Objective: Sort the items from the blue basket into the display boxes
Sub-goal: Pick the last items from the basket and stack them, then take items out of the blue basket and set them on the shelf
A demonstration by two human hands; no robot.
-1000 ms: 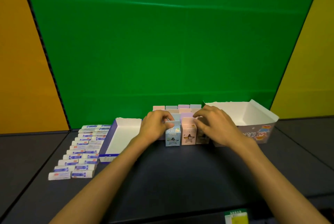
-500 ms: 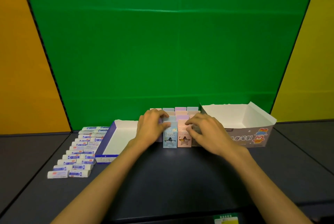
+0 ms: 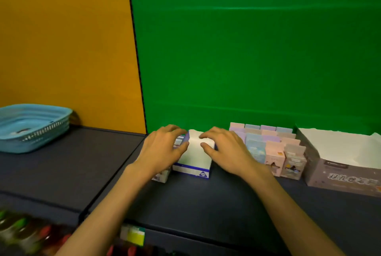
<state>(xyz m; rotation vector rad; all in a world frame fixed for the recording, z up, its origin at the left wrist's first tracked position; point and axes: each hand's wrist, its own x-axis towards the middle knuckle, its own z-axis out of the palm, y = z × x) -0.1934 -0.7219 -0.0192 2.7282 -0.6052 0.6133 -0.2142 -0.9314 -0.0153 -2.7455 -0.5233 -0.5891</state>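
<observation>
The blue-and-white display box (image 3: 193, 158) stands open on the dark table, its inside white and bare. My left hand (image 3: 162, 150) grips its left wall, thumb at the inner edge and fingers over the white erasers (image 3: 161, 176) beside it. My right hand (image 3: 224, 150) curls over the box's right wall, thumb and forefinger tips inside. Rows of pastel star boxes (image 3: 272, 146) stand just right of my right hand. The grey display box (image 3: 338, 171) stands empty at the far right. The blue basket (image 3: 31, 127) sits far left.
A green backdrop and an orange panel close off the back. The table is made of dark panels with a seam running from the back wall toward me. Blurred coloured items lie below the front edge at lower left.
Both hands left the pastel star boxes and moved left onto the blue-and-white display box. My view swung left, bringing the blue basket into sight.
</observation>
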